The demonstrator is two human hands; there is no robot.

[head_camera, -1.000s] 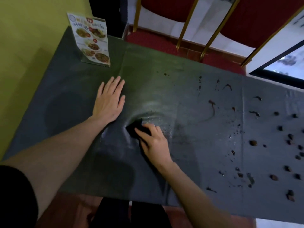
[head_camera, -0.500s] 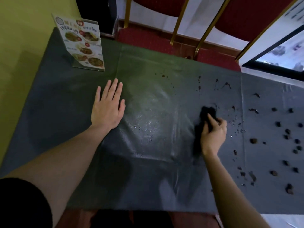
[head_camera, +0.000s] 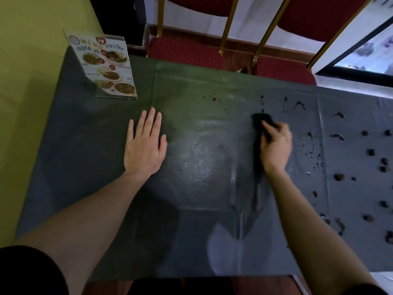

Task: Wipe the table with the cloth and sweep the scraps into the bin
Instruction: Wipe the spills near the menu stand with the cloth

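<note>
A dark grey table (head_camera: 89,145) fills the view. My right hand (head_camera: 276,145) presses a small dark cloth (head_camera: 262,120) onto it right of the middle, fingers curled over the cloth. My left hand (head_camera: 145,145) lies flat on the table left of the middle, fingers spread, holding nothing. Several dark scraps (head_camera: 339,177) and smears (head_camera: 337,136) are scattered over the right part of the table, beyond the cloth. A wet sheen (head_camera: 197,158) marks the surface between my hands. No bin is in view.
A menu card in a clear stand (head_camera: 106,67) sits at the far left corner by the yellow-green wall (head_camera: 32,50). Two red chairs with gold frames (head_camera: 229,35) stand behind the table's far edge.
My right hand has swept the cloth from the table's middle to the right and then a little farther away, toward the stains. My left hand has stayed flat in place.
</note>
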